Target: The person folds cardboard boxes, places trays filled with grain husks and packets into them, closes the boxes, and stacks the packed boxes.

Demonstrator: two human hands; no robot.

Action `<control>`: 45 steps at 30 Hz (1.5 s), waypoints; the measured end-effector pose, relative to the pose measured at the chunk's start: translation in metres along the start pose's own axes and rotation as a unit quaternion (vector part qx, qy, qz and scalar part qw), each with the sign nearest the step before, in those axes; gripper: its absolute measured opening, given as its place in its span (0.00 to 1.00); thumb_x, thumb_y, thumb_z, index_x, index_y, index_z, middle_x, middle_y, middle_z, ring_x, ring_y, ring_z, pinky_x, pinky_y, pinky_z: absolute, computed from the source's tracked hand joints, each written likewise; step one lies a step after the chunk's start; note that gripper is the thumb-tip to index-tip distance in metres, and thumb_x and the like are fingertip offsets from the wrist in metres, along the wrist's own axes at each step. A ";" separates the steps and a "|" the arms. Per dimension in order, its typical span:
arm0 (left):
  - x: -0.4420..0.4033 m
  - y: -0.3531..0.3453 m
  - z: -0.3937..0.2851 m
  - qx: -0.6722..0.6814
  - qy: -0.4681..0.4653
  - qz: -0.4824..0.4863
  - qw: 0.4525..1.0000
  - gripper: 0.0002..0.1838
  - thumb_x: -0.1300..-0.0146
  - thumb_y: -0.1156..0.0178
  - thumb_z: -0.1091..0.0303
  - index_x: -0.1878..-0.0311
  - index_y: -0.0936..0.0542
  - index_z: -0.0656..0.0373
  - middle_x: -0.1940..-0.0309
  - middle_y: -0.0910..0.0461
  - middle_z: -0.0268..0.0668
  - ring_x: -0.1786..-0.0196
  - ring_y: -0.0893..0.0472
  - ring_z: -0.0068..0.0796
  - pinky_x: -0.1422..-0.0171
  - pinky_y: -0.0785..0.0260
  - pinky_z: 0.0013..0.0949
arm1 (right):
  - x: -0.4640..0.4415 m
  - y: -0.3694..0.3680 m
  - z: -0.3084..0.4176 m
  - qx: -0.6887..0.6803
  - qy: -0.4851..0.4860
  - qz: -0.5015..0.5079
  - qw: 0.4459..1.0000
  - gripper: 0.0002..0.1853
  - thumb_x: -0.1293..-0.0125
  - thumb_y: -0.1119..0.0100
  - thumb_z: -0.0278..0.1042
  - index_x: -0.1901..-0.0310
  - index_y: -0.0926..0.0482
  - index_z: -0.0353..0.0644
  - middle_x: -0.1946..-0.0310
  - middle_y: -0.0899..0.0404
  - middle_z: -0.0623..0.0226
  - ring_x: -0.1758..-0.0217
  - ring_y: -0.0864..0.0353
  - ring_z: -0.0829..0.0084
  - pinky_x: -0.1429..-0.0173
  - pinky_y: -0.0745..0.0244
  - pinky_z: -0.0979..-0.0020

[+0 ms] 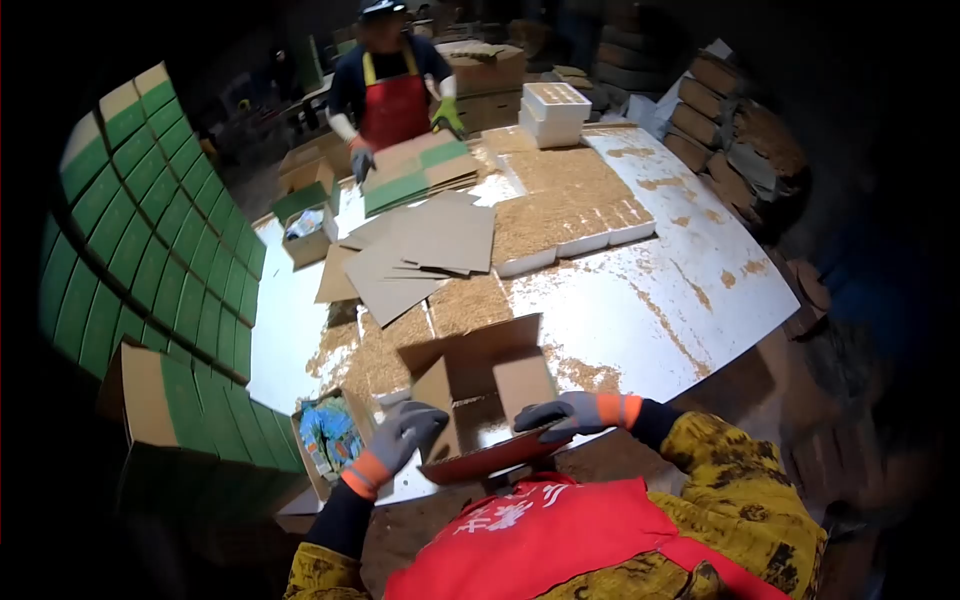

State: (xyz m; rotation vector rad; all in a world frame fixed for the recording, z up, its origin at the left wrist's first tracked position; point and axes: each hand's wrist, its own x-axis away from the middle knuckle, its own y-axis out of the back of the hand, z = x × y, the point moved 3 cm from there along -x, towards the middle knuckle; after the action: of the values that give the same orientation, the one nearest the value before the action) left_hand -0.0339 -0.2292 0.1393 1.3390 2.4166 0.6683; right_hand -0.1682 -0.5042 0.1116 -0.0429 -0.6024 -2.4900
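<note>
An open cardboard box (525, 382) stands at the table's near edge, its flaps raised and its inside facing up. My left hand (412, 432), in a grey glove with an orange cuff, grips the box's near left side, with its fingers closed at the edge. On the near right side, my right hand (570, 414) is closed over the edge, its grey fingers reaching inside the box. Both thumbs are hard to make out. Just left of my left hand sits a smaller carton (362, 412) holding blue printed packets (330, 436).
Green-and-brown boxes (180, 235) are stacked along the left. Flat cardboard sheets (430, 235) and trays covered with brown granules (570, 195) lie on the white table (640, 330). Across it, a co-worker (392, 105) handles flattened green-and-brown cartons (420, 168). White trays (553, 115) are stacked behind.
</note>
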 end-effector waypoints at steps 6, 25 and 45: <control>0.048 -0.055 0.026 0.068 -0.042 0.080 0.994 0.44 0.35 0.82 0.31 0.38 0.27 0.51 0.29 0.44 0.39 0.24 0.54 0.43 0.23 0.74 0.43 | 0.001 -0.011 0.002 -0.015 -0.001 -0.018 1.000 0.13 0.36 0.40 0.36 0.51 0.19 0.42 0.39 0.29 0.57 0.31 0.37 0.59 0.32 0.39 0.62; -0.009 -0.070 0.049 -0.160 0.207 -0.412 0.873 0.36 0.35 0.48 0.49 0.32 0.42 0.65 0.41 0.31 0.58 0.43 0.28 0.55 0.40 0.35 0.43 | 0.000 -0.026 0.004 0.297 0.029 -0.124 0.946 0.24 0.37 0.43 0.47 0.43 0.27 0.44 0.45 0.26 0.54 0.39 0.30 0.53 0.37 0.34 0.57; 0.066 -0.052 0.150 0.393 0.183 -0.358 0.827 0.39 0.31 0.61 0.39 0.29 0.45 0.60 0.31 0.40 0.42 0.31 0.38 0.35 0.29 0.48 0.33 | -0.021 -0.070 -0.033 0.321 0.124 0.060 0.937 0.14 0.52 0.35 0.38 0.65 0.26 0.46 0.55 0.29 0.67 0.55 0.31 0.60 0.56 0.28 0.64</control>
State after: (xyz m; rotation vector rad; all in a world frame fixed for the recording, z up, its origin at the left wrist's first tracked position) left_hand -0.0350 -0.1591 -0.0179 0.3443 3.3659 -0.3649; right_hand -0.1853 -0.4561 0.0501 0.4603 -1.2231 -2.0266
